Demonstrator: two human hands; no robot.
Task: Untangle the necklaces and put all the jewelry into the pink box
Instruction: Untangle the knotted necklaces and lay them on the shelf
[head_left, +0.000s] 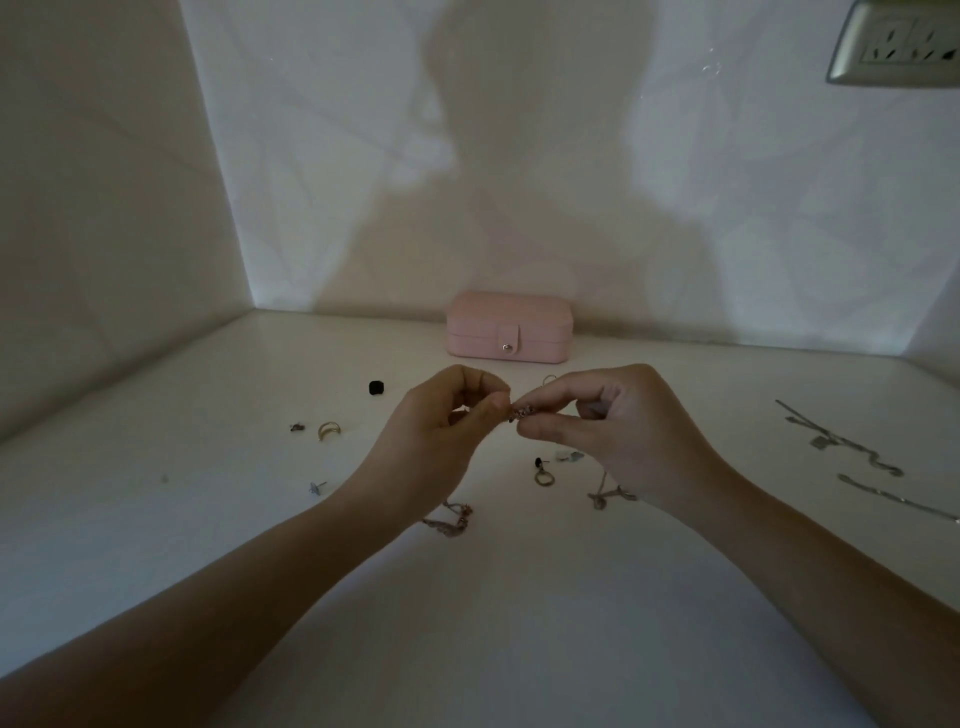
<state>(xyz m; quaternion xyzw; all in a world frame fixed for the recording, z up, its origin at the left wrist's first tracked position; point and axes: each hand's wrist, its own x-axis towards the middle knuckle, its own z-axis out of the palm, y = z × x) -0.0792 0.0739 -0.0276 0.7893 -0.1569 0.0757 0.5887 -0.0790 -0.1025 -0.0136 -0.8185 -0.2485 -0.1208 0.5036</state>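
My left hand (447, 431) and my right hand (618, 431) are raised over the white table, and both pinch a small tangled knot of chain (521, 412) between their fingertips. One chain end (449, 519) trails onto the table below my left wrist, another chain end (605, 496) lies under my right hand. The pink box (510, 332) stands closed against the back wall, its snap tab fastened. Two silver necklaces, the farther necklace (841, 441) and the nearer necklace (893, 501), lie stretched out at the right.
Small pieces are scattered on the table: a gold ring (329, 430), a tiny dark stud (296, 427), a blue stud (316, 487), a black square piece (376, 387), a hoop earring (543, 472) and pale studs (569, 456). Walls close in at back and left.
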